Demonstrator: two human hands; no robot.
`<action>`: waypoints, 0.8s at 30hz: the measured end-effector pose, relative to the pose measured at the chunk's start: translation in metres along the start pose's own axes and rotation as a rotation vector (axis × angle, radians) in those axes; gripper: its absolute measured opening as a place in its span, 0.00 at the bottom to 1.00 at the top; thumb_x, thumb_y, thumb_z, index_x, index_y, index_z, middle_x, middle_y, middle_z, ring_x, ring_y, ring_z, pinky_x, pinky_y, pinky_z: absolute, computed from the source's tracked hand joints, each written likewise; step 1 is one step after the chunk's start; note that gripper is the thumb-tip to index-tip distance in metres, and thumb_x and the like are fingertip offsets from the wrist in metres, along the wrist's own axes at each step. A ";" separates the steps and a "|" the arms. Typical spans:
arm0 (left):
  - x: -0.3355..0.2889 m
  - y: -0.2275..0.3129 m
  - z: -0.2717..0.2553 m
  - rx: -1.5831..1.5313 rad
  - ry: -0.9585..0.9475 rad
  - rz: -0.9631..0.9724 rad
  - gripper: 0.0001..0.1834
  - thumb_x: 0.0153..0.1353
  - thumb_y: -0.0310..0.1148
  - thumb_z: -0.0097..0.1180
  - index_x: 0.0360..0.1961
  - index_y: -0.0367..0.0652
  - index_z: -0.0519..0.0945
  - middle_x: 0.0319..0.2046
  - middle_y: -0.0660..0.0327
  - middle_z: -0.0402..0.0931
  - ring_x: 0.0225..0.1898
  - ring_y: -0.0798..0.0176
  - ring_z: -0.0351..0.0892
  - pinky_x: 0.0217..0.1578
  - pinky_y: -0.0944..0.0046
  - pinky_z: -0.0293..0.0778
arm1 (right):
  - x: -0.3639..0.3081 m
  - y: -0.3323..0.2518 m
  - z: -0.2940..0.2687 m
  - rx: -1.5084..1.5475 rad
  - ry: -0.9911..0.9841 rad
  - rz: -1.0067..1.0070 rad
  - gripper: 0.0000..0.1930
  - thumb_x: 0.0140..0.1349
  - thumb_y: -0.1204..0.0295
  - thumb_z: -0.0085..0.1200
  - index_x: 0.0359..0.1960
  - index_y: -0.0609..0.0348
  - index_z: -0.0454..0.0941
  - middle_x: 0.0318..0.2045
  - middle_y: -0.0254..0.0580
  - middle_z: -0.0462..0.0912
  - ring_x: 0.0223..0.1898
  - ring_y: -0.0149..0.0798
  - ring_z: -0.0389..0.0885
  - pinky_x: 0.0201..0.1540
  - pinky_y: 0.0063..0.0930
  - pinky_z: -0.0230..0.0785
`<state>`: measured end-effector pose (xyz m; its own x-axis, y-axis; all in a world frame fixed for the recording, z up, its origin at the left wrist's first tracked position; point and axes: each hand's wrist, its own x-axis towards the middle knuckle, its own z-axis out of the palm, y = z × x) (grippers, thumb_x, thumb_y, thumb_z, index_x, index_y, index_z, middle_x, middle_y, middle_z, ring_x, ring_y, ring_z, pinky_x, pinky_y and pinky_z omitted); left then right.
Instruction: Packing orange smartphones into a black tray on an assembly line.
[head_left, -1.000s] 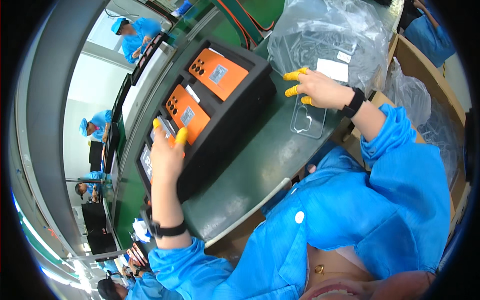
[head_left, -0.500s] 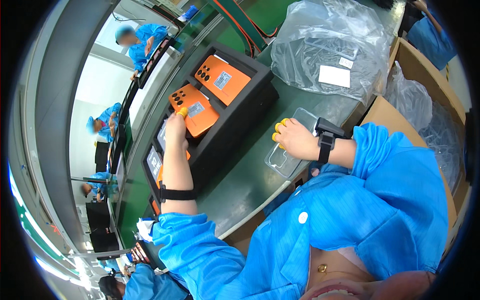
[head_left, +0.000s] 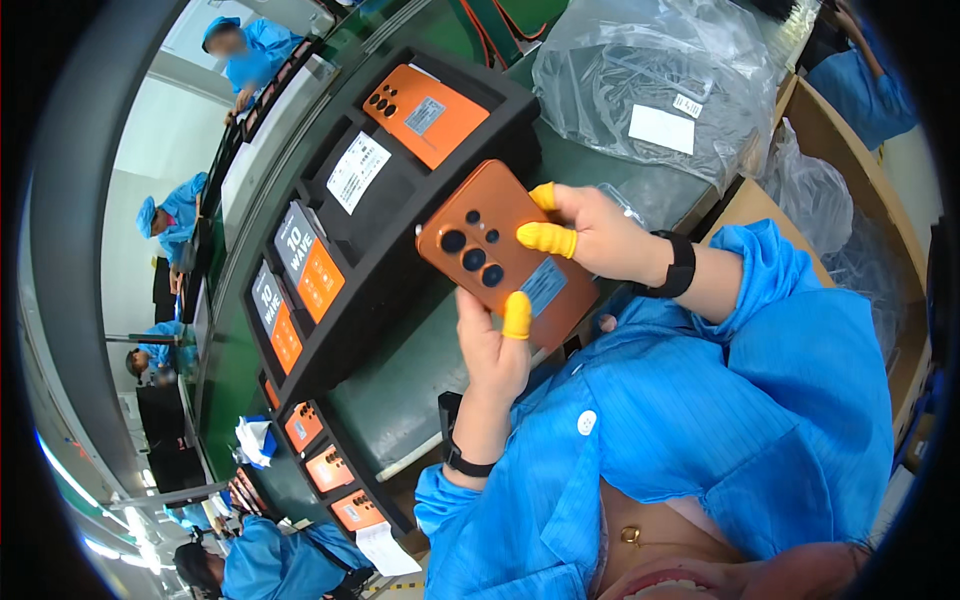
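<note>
Head view: orange rectangular smartphone [head_left: 510, 268], front face hidden; left hand [head_left: 493, 358], right hand [head_left: 612, 237] part-closed, clasping opposite long edges

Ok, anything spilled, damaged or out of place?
Nothing looks spilled or damaged, the held orange rectangular phone included. Slightly odd: a white paper sheet juts untidily past the lower-left black tray's edge.

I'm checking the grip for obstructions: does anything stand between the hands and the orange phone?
Nothing visible except yellow finger cots on some digits: the left hand and right hand both hold the orange phone. Its underside is hidden.
</note>
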<state>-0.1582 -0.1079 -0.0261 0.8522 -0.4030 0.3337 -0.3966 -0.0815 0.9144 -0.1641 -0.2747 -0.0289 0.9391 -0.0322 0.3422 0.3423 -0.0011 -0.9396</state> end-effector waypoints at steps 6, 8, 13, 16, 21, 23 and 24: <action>-0.003 -0.055 -0.010 0.634 -0.250 -0.017 0.51 0.28 0.39 0.69 0.53 0.30 0.53 0.49 0.44 0.58 0.51 0.48 0.60 0.49 0.58 0.60 | -0.007 -0.001 -0.035 -0.789 -0.064 -0.577 0.10 0.41 0.69 0.57 0.25 0.59 0.72 0.22 0.38 0.72 0.26 0.39 0.71 0.24 0.27 0.65; -0.012 -0.058 -0.006 0.745 -0.323 -0.043 0.53 0.27 0.38 0.69 0.53 0.30 0.52 0.49 0.44 0.59 0.51 0.48 0.59 0.50 0.59 0.59 | -0.013 0.014 -0.037 -0.980 -0.468 -0.631 0.08 0.37 0.71 0.56 0.21 0.55 0.71 0.23 0.34 0.69 0.27 0.37 0.70 0.23 0.27 0.65; -0.012 -0.066 -0.005 0.673 -0.309 -0.067 0.46 0.29 0.36 0.67 0.51 0.31 0.57 0.45 0.45 0.64 0.48 0.48 0.63 0.48 0.58 0.61 | -0.025 0.034 -0.037 -1.046 -0.591 -0.251 0.20 0.34 0.70 0.59 0.33 0.55 0.69 0.39 0.41 0.68 0.45 0.44 0.66 0.48 0.41 0.58; -0.014 -0.060 -0.003 0.695 -0.141 0.072 0.43 0.28 0.33 0.67 0.51 0.35 0.62 0.40 0.51 0.69 0.44 0.53 0.69 0.45 0.62 0.65 | -0.018 0.040 -0.036 -1.038 -0.508 -0.159 0.38 0.32 0.62 0.63 0.48 0.57 0.59 0.50 0.47 0.61 0.54 0.47 0.58 0.56 0.53 0.42; -0.015 -0.024 -0.009 0.412 0.054 0.183 0.48 0.27 0.35 0.69 0.53 0.35 0.59 0.44 0.51 0.67 0.49 0.56 0.66 0.49 0.62 0.62 | -0.010 0.028 -0.035 -0.766 -0.570 -0.076 0.56 0.29 0.48 0.63 0.57 0.64 0.44 0.51 0.53 0.61 0.55 0.49 0.57 0.57 0.55 0.36; -0.016 -0.008 -0.009 -0.025 0.035 0.164 0.54 0.26 0.40 0.71 0.55 0.33 0.55 0.50 0.48 0.61 0.52 0.54 0.63 0.51 0.61 0.59 | -0.017 0.024 -0.025 -0.789 -0.428 -0.266 0.54 0.27 0.47 0.63 0.56 0.63 0.51 0.47 0.53 0.64 0.51 0.49 0.62 0.56 0.55 0.39; -0.012 0.004 -0.010 0.108 0.015 0.250 0.52 0.32 0.42 0.68 0.56 0.32 0.52 0.53 0.49 0.57 0.54 0.54 0.61 0.52 0.61 0.57 | -0.020 0.022 -0.020 -0.831 -0.344 -0.299 0.54 0.26 0.47 0.63 0.55 0.64 0.51 0.46 0.53 0.65 0.49 0.50 0.63 0.56 0.55 0.40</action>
<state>-0.1670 -0.0946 -0.0241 0.7278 -0.4091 0.5504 -0.6288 -0.0777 0.7737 -0.1758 -0.2940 -0.0564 0.8188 0.3808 0.4296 0.5634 -0.6770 -0.4737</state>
